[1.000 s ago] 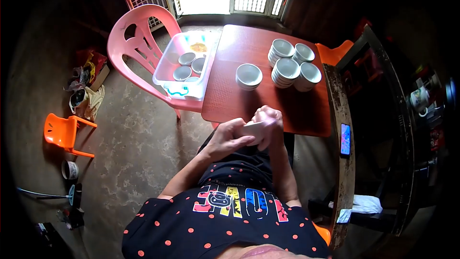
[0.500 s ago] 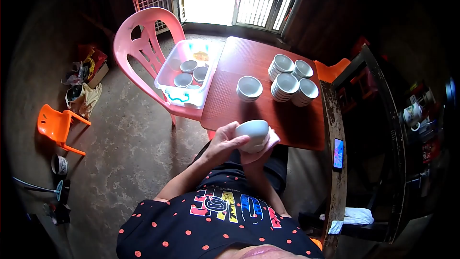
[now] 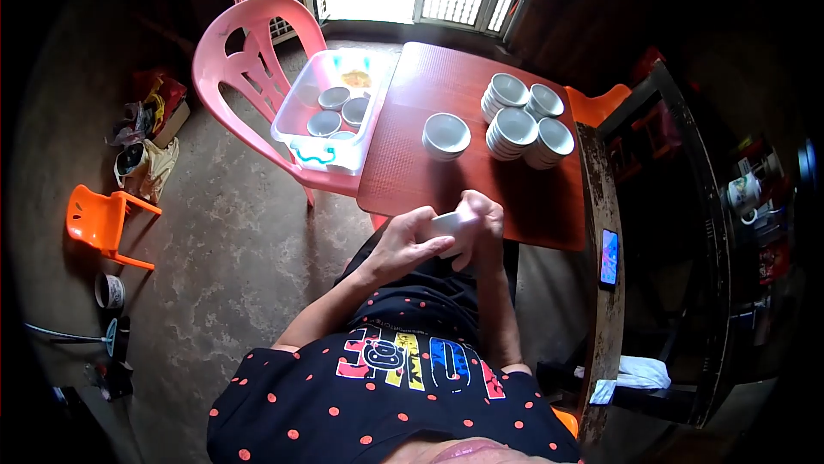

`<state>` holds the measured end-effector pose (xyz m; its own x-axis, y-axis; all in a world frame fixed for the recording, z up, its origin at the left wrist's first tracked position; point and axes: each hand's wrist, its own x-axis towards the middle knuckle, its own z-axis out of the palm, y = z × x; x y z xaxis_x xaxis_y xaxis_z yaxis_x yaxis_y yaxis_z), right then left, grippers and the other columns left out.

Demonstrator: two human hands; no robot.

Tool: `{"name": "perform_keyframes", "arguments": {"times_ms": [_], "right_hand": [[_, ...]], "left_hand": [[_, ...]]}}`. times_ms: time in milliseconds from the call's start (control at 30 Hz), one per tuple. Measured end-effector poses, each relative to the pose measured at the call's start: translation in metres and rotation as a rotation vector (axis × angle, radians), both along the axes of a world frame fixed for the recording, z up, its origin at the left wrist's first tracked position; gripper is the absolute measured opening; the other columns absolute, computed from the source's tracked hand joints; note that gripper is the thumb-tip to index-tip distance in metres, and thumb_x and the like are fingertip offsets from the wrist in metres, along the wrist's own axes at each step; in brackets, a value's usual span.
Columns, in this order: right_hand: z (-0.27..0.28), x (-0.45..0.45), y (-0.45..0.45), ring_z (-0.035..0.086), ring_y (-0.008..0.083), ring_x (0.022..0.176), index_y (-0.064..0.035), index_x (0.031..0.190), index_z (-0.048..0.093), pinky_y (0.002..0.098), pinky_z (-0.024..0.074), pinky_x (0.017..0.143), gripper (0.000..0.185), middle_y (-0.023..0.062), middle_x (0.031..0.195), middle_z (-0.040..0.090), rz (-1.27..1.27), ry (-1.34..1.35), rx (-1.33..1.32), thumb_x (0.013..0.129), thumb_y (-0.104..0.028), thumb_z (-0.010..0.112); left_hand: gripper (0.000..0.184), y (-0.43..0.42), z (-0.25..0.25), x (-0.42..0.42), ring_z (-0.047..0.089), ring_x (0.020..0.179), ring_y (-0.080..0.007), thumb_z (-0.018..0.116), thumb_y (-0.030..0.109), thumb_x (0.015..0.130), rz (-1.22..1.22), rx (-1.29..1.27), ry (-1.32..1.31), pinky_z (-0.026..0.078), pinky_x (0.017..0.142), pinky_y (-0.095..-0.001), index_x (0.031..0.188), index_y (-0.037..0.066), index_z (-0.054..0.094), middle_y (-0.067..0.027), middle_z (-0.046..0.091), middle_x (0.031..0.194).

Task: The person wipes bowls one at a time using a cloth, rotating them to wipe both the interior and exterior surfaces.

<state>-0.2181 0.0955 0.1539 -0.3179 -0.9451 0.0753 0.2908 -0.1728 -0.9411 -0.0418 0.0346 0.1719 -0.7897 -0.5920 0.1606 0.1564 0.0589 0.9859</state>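
Observation:
A white bowl (image 3: 445,225) is held between both hands near the front edge of the red-brown table (image 3: 399,163). My left hand (image 3: 407,245) grips its left side, thumb along the near face. On its right, my right hand (image 3: 482,228) is wrapped round a pinkish cloth pressed to the bowl; most of the cloth is hidden by the fingers. Beyond the hands stands a short stack of bowls (image 3: 446,133). Several taller bowl stacks (image 3: 516,129) stand close together at the table's right side. More bowls (image 3: 324,124) lie in a clear plastic bin (image 3: 287,139).
The bin rests on a pink chair (image 3: 206,60) left of the table. Along the right runs a worn wooden bench (image 3: 606,318) with a phone (image 3: 609,257) and a white cloth (image 3: 644,373). A small orange chair (image 3: 94,220) stands on the floor at left.
Half a second ago the bowl was tilted with its side showing and the cloth beneath it. Now my right hand is raised over its right side. The whole view has shifted slightly.

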Motion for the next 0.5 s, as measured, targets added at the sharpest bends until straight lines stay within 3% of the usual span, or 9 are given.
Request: {"name": "perform_keyframes", "arguments": {"times_ms": [67,133,167,200,233,333,400,467,500], "right_hand": [[0.051,0.022,-0.006,0.054,0.0172,0.053,-0.0012,0.079,0.058,0.0318,0.045,0.05,0.021,0.0099,0.063,0.052,-0.215,1.327,-0.255,0.085,-0.021,0.06],[0.062,0.03,-0.004,0.053,0.0155,0.053,-0.0009,0.077,0.056,0.0311,0.0434,0.05,0.021,0.0088,0.06,0.05,-0.264,0.974,-0.326,0.085,-0.02,0.06],[0.055,0.034,0.001,0.055,0.0154,0.06,-0.0016,0.077,0.056,0.0299,0.0427,0.05,0.022,0.0044,0.066,0.052,-0.236,0.251,0.043,0.083,-0.021,0.063],[0.041,0.036,0.002,0.055,0.014,0.066,-0.0027,0.082,0.055,0.0289,0.0438,0.054,0.023,0.0009,0.072,0.051,-0.232,-0.051,-0.078,0.085,-0.024,0.061],[0.029,0.046,0.001,0.055,0.0132,0.067,-0.0034,0.084,0.054,0.0292,0.0445,0.056,0.024,0.0009,0.073,0.051,-0.567,0.46,-0.192,0.088,-0.027,0.057],[0.007,0.062,0.0,0.054,0.0135,0.067,-0.0045,0.087,0.051,0.0308,0.0463,0.062,0.03,0.0023,0.072,0.05,-0.668,0.394,-0.156,0.093,-0.033,0.047],[0.013,0.035,-0.003,0.054,0.0141,0.066,-0.0043,0.086,0.051,0.032,0.0471,0.062,0.031,0.0026,0.072,0.05,-0.233,-0.447,0.03,0.092,-0.035,0.046],[0.05,0.023,0.002,0.052,0.0151,0.055,-0.0063,0.076,0.054,0.0332,0.046,0.051,0.033,0.0041,0.066,0.05,-0.08,0.259,0.216,0.088,-0.037,0.055],[0.049,0.019,-0.005,0.053,0.018,0.055,-0.0054,0.077,0.057,0.0338,0.0452,0.049,0.03,0.0055,0.065,0.049,-0.103,0.848,0.027,0.084,-0.035,0.059]], "left_hand": [[0.017,0.012,0.019,-0.006,0.057,0.079,-0.0072,0.066,0.012,0.084,0.125,-0.158,0.045,0.047,0.07,-0.0248,0.093,0.001,0.057,-0.0034,0.062,0.083],[0.017,-0.001,-0.001,-0.005,0.059,0.081,-0.0077,0.066,0.012,0.084,-0.02,0.267,0.19,0.047,0.072,-0.0245,0.094,0.001,0.058,-0.0031,0.064,0.086],[0.017,-0.007,-0.01,-0.002,0.059,0.082,-0.0085,0.066,0.012,0.084,-0.002,0.378,0.219,0.047,0.076,-0.0241,0.096,0.002,0.059,-0.0025,0.065,0.089],[0.016,0.0,0.008,-0.007,0.059,0.082,-0.0084,0.066,0.013,0.086,0.04,0.535,0.347,0.047,0.078,-0.0243,0.096,0.003,0.059,-0.0014,0.064,0.09],[0.016,0.004,0.007,-0.01,0.058,0.082,-0.0085,0.066,0.014,0.086,0.062,0.563,0.392,0.047,0.079,-0.0245,0.096,0.003,0.059,-0.0017,0.064,0.09],[0.017,0.005,-0.002,-0.01,0.058,0.083,-0.0086,0.066,0.015,0.087,0.04,0.475,0.351,0.047,0.08,-0.0247,0.097,0.003,0.058,-0.0031,0.064,0.092],[0.018,-0.001,0.0,-0.006,0.059,0.085,-0.0103,0.066,0.015,0.087,0.006,0.392,0.228,0.047,0.081,-0.0265,0.098,0.003,0.057,-0.0042,0.064,0.093],[0.02,-0.005,0.002,0.001,0.058,0.084,-0.0075,0.068,0.016,0.085,-0.017,0.166,-0.047,0.047,0.076,-0.0245,0.096,0.002,0.059,-0.0033,0.064,0.091],[0.022,0.001,-0.002,-0.003,0.058,0.085,-0.0072,0.069,0.016,0.084,0.05,-0.023,-0.06,0.047,0.076,-0.024,0.098,0.002,0.059,-0.0032,0.064,0.091]]}}
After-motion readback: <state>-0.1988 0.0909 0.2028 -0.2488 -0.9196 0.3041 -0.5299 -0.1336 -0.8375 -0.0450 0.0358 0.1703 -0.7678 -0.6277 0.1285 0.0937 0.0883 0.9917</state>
